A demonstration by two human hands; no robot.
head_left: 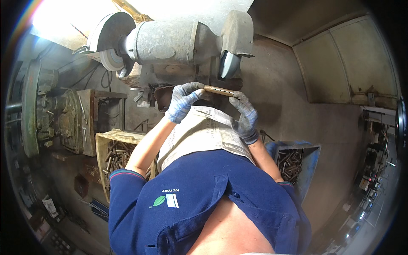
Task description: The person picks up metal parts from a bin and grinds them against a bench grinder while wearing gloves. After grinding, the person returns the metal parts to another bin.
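Observation:
A short brown metal tube (219, 90) with a row of small dark holes is held level between my two hands. The fingers of my left hand (184, 102), in a grey-blue work glove, are closed on its left end. My right hand (245, 118), gloved alike, pinches the right end between thumb and fingers. Just beyond the tube stands a grey bench grinder (165, 42). Its pale left wheel (111, 60) and its bluish right wheel (230, 64) show below their guards, both apart from the tube.
At my left is a yellowish crate (101, 159) of metal tubes; at my right, a blue-grey crate (311, 168) holds more. A printed light sheet (204, 131) covers my lap. A large greenish machine (70, 114) stands far left, and pale panels (340, 59) line the right wall.

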